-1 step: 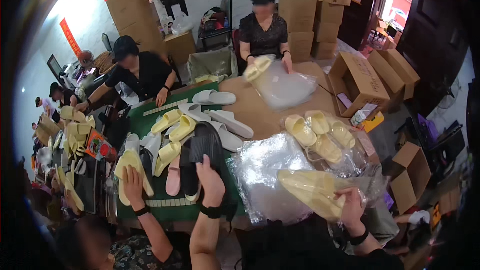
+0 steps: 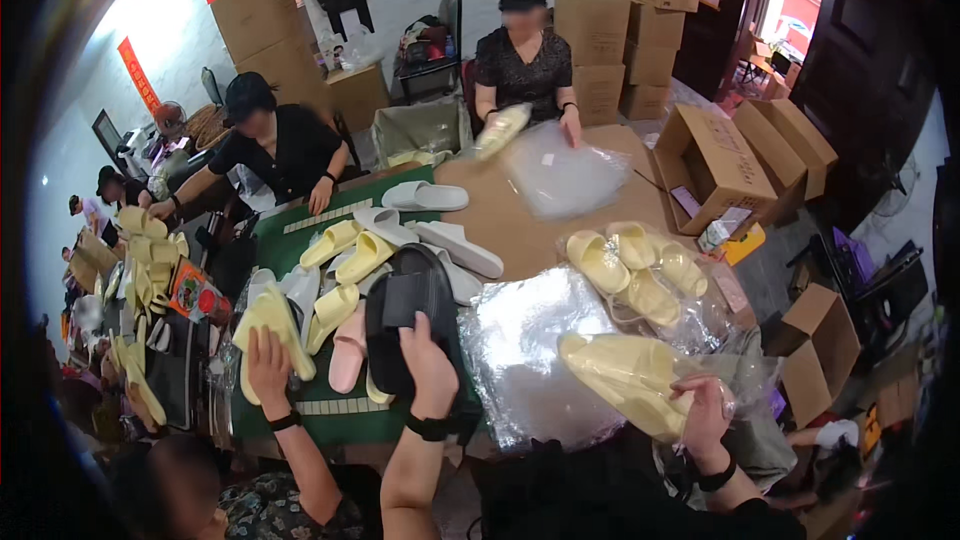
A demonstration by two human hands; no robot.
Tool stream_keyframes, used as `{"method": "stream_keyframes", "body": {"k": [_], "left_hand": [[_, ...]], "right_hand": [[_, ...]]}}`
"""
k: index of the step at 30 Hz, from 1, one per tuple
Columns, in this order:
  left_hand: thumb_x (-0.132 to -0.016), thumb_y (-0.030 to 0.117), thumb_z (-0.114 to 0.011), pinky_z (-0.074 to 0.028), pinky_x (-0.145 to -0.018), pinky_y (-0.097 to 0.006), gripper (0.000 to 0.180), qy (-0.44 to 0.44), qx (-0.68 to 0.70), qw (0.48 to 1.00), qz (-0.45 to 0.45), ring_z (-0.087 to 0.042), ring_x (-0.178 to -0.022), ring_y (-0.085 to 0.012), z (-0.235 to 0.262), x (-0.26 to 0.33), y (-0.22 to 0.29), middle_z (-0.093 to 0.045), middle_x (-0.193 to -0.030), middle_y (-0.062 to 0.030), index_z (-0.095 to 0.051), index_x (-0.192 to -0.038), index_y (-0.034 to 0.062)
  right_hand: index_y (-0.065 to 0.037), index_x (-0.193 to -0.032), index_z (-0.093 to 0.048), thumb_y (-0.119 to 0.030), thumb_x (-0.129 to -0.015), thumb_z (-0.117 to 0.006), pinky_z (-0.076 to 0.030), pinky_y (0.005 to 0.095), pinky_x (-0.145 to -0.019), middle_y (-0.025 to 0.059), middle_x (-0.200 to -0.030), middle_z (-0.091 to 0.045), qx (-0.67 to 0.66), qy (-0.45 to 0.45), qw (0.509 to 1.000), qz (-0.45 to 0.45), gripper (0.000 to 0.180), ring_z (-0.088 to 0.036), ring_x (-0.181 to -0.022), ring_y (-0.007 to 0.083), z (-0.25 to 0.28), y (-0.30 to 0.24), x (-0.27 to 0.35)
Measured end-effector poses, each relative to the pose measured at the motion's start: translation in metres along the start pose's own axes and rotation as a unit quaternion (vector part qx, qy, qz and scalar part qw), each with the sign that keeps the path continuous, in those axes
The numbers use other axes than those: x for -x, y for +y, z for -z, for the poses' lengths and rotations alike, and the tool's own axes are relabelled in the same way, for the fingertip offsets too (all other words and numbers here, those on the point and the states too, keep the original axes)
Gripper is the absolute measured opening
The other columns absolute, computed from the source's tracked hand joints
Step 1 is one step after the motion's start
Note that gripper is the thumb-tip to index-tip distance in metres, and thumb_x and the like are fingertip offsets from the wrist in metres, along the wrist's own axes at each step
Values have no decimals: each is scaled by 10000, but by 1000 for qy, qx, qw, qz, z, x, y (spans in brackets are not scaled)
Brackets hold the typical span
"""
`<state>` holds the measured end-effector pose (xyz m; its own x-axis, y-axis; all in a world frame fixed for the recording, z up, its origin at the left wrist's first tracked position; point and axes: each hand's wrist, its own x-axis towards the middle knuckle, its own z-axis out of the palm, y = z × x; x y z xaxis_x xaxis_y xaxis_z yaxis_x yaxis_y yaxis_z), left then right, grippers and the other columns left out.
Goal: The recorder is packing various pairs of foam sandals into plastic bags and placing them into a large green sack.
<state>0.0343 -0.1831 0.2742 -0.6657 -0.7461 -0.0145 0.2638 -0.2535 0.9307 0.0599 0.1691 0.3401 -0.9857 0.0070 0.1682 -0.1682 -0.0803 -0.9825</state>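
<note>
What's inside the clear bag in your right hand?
A pair of pale yellow slippers is stacked inside the clear bag held by the right hand. The hand covers their heel ends.

Three white slippers [image 2: 428, 196], one pink slipper [image 2: 349, 352], two black slippers [image 2: 410, 315], four open cardboard boxes [image 2: 708, 155].

Left hand [image 2: 432, 365]: fingers hidden behind black slipper [image 2: 410, 325]. Right hand [image 2: 703, 410]: grip blurred by clear bag. Faces at 12 and 10 o'clock blurred.

Bright glare on the left wall [image 2: 130, 15], black fisheye rim, bent edges, soft blur throughout
</note>
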Motion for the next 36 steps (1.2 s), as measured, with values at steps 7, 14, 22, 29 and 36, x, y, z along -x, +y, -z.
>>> {"method": "stream_keyframes", "body": {"k": [7,14,22,29,36], "left_hand": [[-927,174,-456,-404,-810,-266,315,-179,-76,971,137,-515,-922,-136,-53,51,-52,-581,-1017,-73,-468,-1165,-33],[-880,317,-537,-362,-928,-279,672,-483,-209,801,284,-456,-1135,-198,-41,102,-119,-488,-1238,-169,-227,-1374,-15],[-890,587,-297,-341,-995,-413,677,-495,32,714,494,-398,-1213,-239,-55,120,-53,-414,-1323,-114,-265,-1382,122],[-827,657,-353,-309,-985,-561,770,-173,263,840,441,-358,-1224,-385,0,76,-128,-285,-1399,-155,-245,-1370,122],[-761,702,-431,-250,-957,-643,867,-46,124,852,507,-267,-1251,-457,6,82,-126,-262,-1374,-223,-175,-1382,153]], "right_hand": [[38,-755,-583,-139,-943,-316,-414,343,-818,131,-832,-612,126,104,964,210,372,-556,-840,234,31,-3,-17],[10,-848,-613,-127,-937,-346,-380,336,-889,122,-939,-603,228,-18,971,71,313,-534,-946,223,24,-6,-40],[-78,-1221,-483,-181,-915,-404,-276,454,-1012,103,-1284,-474,359,-392,755,383,333,-412,-1221,288,-28,39,-54],[-40,-1296,-360,-248,-877,-498,-422,387,-870,167,-1171,-549,314,-561,758,110,488,-538,-1033,322,-43,111,-29],[-109,-1137,-567,-280,-887,-503,-463,311,-786,79,-1000,-628,267,-451,852,-6,310,-602,-875,208,-15,98,-88]]}}
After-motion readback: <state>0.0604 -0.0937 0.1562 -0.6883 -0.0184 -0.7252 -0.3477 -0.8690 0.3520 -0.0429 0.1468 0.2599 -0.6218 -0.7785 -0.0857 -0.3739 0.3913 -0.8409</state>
